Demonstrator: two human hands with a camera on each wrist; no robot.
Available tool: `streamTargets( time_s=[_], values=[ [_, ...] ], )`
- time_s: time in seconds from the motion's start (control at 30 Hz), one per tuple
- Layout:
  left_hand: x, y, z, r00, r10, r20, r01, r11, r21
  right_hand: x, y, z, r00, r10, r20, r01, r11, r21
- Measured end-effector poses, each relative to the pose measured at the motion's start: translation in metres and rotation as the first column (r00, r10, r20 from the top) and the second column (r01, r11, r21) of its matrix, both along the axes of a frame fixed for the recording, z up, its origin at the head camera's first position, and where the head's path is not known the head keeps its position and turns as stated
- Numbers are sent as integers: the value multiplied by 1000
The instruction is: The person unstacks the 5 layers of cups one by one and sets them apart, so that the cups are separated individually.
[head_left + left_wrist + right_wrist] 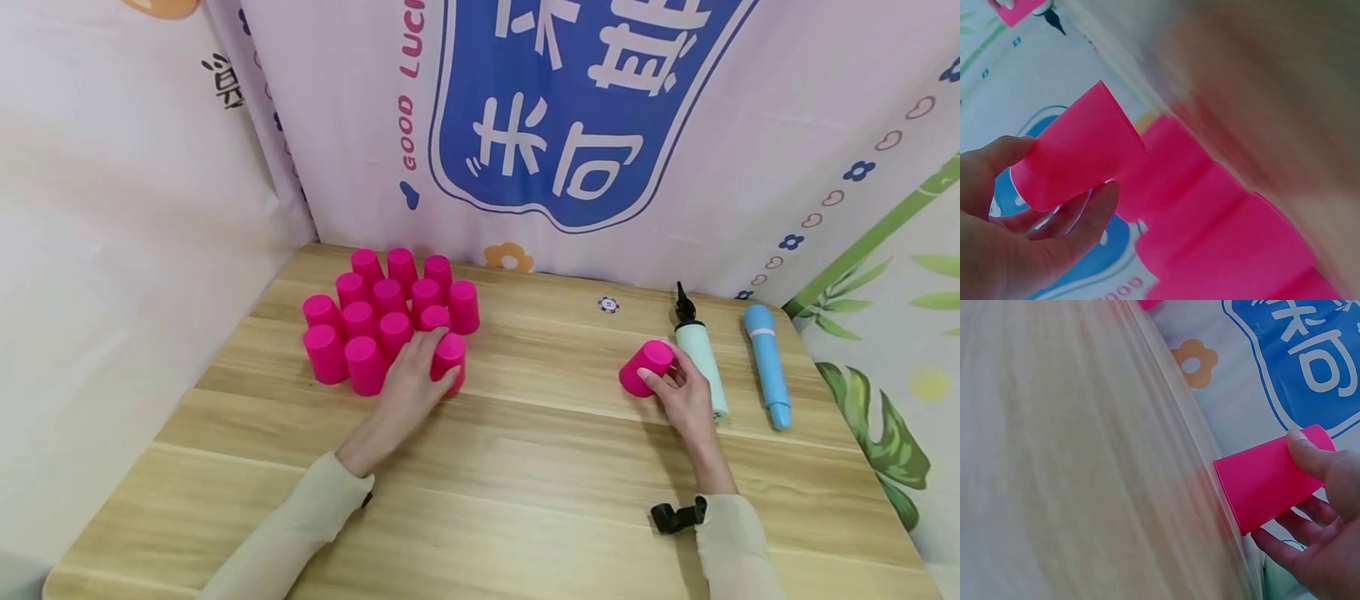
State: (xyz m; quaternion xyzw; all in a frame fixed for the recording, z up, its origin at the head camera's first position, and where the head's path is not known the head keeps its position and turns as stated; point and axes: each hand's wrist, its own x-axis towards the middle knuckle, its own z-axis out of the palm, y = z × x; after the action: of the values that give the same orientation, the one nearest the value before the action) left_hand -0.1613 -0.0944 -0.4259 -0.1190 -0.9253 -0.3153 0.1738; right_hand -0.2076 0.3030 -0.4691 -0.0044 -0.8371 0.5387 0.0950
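My left hand [411, 375] grips an upside-down bright pink cup [450, 354] at the near right corner of a cluster of similar pink cups [365, 367]. In the left wrist view, thumb and fingers hold that cup [1079, 153] from both sides, its rim seemingly just off the table. Farther right, my right hand [690, 398] holds another pink cup [643, 368] between thumb and fingers. This cup [1272, 481] has its mouth facing down, and its rim is at or very near the tabletop in the right wrist view.
A mint-green hand pump [699, 358] with a black nozzle lies just beyond my right hand, with a blue microphone-shaped object [767, 362] to its right. A small round chip [608, 305] lies near the back edge. Printed curtains [360, 125] enclose the wooden table [510, 492].
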Motion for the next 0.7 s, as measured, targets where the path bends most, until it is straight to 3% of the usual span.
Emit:
streamTargets(
  time_s=[0.3,0.7],
  values=[
    [7,-28,-10,998,59,11,-59,998,23,-4,0,-2,1000,-8,30,8,1000,-4],
    [6,-32,-12,996,73,51,-73,997,8,-2,0,-3,1000,-10,7,10,1000,3]
  ],
)
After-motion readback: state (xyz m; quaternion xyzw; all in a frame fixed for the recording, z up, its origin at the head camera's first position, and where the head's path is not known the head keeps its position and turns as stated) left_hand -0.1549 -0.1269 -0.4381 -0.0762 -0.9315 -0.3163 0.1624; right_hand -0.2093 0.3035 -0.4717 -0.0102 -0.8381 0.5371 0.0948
